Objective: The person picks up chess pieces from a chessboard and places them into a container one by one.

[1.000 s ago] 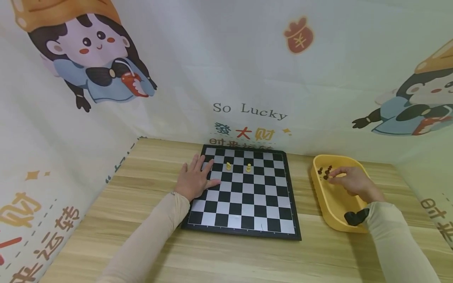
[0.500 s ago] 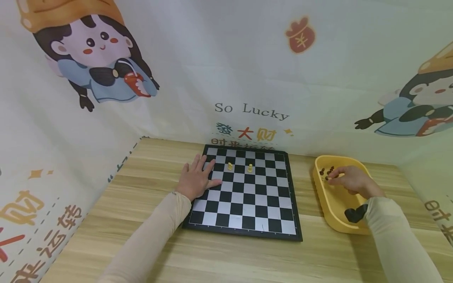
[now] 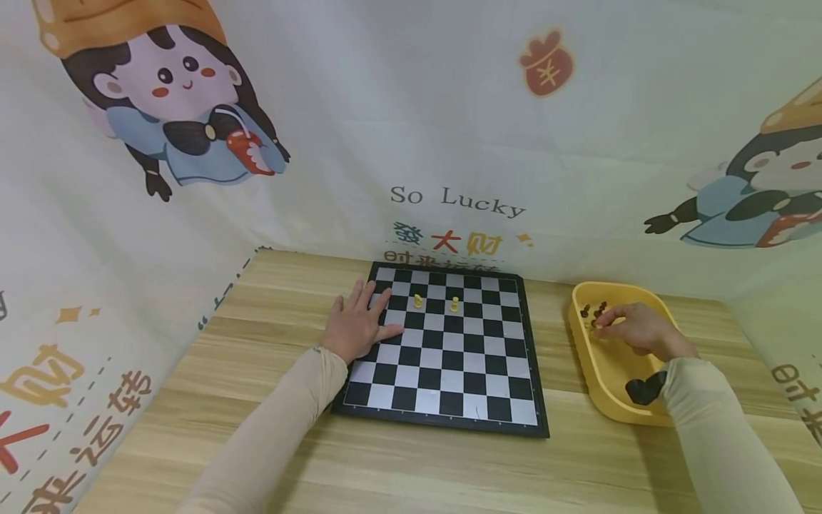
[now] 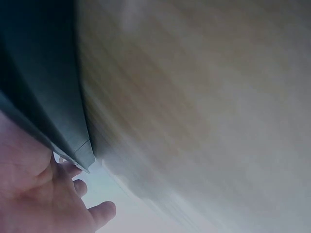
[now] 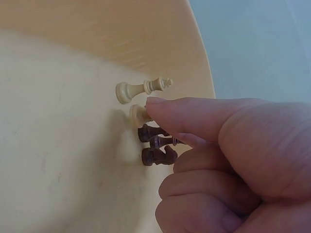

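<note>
On the wooden table lies a black-and-white chessboard point(image 3: 442, 360). My left hand point(image 3: 352, 325) rests spread over its left side; in the left wrist view, the fingers reach along the dark board edge point(image 4: 53, 82). Two small cream chess pieces stand on the far half: a knight point(image 3: 418, 301) and a pawn point(image 3: 454, 304). At the right, my right hand point(image 3: 636, 330) reaches into a yellow tray point(image 3: 583, 368). Its thumb and index finger pinch a cream chess piece point(image 5: 137, 115), whose top is hidden behind the thumb. Beside it stands a cream king point(image 5: 143, 89).
Several dark pieces, among them a knight point(image 5: 160, 156), stand close by the right fingers in the tray. A black strap piece point(image 3: 645, 390) hangs at the right wrist over the tray's near end. A printed cloth point(image 3: 334, 143) walls in the table behind.
My right hand stays at the pieces in the tray, its fingertips shifting slightly among them. The left hand stays on the board. The head view has swung slightly left.
</note>
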A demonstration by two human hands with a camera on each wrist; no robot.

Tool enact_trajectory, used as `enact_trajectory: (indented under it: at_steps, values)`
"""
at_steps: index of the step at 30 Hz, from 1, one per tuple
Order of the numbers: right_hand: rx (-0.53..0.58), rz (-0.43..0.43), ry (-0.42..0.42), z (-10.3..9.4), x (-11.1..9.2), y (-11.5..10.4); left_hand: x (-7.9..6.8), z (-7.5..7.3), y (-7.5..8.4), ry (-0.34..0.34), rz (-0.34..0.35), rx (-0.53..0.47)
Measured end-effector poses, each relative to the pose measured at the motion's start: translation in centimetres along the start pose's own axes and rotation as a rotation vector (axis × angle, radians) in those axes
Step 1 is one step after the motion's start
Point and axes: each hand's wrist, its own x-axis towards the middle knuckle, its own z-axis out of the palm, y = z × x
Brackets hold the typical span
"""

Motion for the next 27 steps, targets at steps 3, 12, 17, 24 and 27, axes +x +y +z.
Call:
enact_trajectory:
  at_steps: [3,12,17,24,27]
  values:
    - [-0.004,0.005,-0.001,-0.1,-0.2,0.1,0.2,0.3,-0.1,0.002,0.002,-0.005]
    - [-0.009,0.011,0.014,-0.4,-0.7,-0.4,0.3,0.7,-0.1,0.030,0.011,-0.014]
    - [-0.023,0.003,0.060,-1.0,-1.1,-1.2,-0.2,-0.2,0.1,0.025,0.012,-0.001]
    - [-0.021,-0.043,0.114,-1.5,-1.8,-2.9,-0.5,-0.7,0.1,0.025,0.016,0.007]
    - [-0.032,-0.048,0.125,-1.5,-2.1,-3.8,-0.3,-0.7,0.2,0.026,0.019,0.016]
